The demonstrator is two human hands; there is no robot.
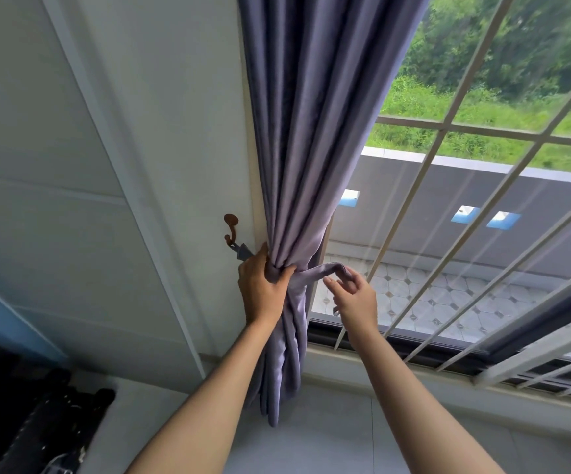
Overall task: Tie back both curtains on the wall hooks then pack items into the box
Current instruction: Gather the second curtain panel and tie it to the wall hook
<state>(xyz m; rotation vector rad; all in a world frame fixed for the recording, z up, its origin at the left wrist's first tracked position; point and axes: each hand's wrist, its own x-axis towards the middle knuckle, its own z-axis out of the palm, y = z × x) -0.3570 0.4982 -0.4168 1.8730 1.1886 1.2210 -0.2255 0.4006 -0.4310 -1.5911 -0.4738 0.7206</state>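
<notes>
Curtain (306,138): one in view, purple, gathered at left side of window (482,234), top cut off by frame edge. Left hand (262,285) closed around gathered cloth. Tieback band (315,273) wraps bundle; its free end pinched in fingers of right hand (356,295). One brown hook (231,229) on wall (72,165), left of curtain; band's far end seems caught on it, partly hidden behind left hand. White bars cross glass. Dark objects (38,422) near left corner, hard to make out.
</notes>
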